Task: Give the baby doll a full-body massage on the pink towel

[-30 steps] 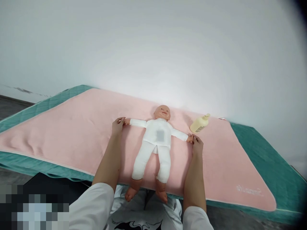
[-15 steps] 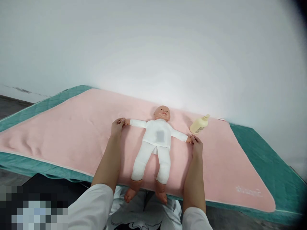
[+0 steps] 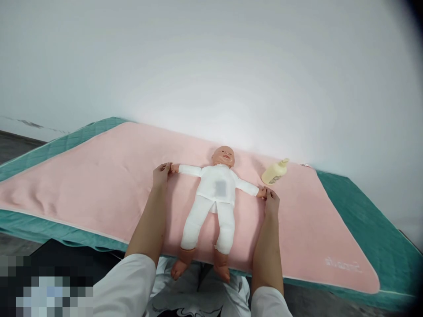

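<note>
A bald baby doll (image 3: 216,187) with a white cloth body lies face up on the pink mat (image 3: 99,176), arms spread and its feet over the near edge. My left hand (image 3: 161,172) pinches the doll's hand at the left, its fingers closed. At the right, my right hand (image 3: 271,200) has its fingers closed on the doll's other hand. Just beyond my right hand stands a pale yellow pump bottle (image 3: 275,172), which looks tilted in this view.
Under the pink mat is a green quilted cover (image 3: 360,211), showing at both sides and along the near edge. A pale wall (image 3: 211,66) rises right behind. Something dark (image 3: 66,268) is at the lower left, partly pixelated.
</note>
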Available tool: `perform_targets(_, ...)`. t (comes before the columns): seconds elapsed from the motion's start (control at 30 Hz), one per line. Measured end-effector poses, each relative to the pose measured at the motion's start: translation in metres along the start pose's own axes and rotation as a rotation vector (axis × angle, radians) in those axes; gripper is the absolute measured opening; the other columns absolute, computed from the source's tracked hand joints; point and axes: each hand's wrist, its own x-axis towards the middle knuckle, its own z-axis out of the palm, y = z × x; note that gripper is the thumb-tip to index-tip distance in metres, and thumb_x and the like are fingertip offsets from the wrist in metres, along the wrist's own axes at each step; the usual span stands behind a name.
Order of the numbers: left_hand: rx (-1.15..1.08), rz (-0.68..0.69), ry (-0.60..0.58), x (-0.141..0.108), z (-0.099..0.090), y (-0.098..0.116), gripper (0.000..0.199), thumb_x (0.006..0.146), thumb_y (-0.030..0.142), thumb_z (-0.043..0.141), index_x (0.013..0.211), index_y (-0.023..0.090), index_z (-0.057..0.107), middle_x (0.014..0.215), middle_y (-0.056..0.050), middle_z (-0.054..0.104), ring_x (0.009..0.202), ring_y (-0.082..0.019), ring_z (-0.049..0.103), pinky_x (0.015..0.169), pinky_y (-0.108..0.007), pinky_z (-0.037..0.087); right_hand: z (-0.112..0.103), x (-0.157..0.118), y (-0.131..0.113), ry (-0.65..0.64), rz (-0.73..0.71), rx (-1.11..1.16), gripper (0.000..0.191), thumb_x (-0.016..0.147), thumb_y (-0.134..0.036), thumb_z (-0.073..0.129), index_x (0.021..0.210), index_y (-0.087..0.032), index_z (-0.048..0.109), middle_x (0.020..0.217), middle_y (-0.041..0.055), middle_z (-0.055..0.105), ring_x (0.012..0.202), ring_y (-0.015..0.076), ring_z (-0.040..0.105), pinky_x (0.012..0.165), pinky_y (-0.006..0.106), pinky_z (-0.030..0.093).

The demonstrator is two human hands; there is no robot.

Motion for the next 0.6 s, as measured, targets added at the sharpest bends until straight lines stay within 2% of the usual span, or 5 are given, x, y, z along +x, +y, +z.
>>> perform_targets(0.2,0.027,-0.001,-0.011,-0.0019,-0.0007,0.0013,0.011,0.081,0.018,0.062,0.086,0.014,0.071,0.079,-0.008,0.066,0.069,-0.014,0.063,0.076,-0.031,0.057,0.0,-0.0015,-0.0018,0.007,0.013,0.011,0.044,0.067,-0.05,0.064,0.095,-0.016,0.069,0.099,0.0093,0.072,0.085,0.0196,0.064,0.062,0.028,0.051)
perform_targets(0.4,0.06,0.022,-0.022,-0.0016,-0.002,-0.0002,0.016,0.078,0.019,0.064,0.091,0.014,0.072,0.081,-0.009,0.067,0.074,-0.016,0.065,0.078,-0.033,0.057,0.0005,-0.0015,-0.0015,0.003,0.031,0.053,0.041,0.068,-0.048,0.064,0.095,-0.017,0.068,0.103,0.0101,0.071,0.091,0.0212,0.066,0.064,0.029,0.053)
perform_targets(0.6,0.067,0.039,-0.044,0.0006,-0.0032,-0.0029,0.026,0.073,0.022,0.069,0.096,0.012,0.07,0.077,-0.006,0.067,0.071,-0.014,0.064,0.079,-0.033,0.056,0.0009,-0.0036,-0.0031,-0.005,0.038,0.109,0.038,0.066,-0.038,0.067,0.097,-0.016,0.069,0.109,0.0103,0.07,0.095,0.0214,0.066,0.07,0.03,0.056)
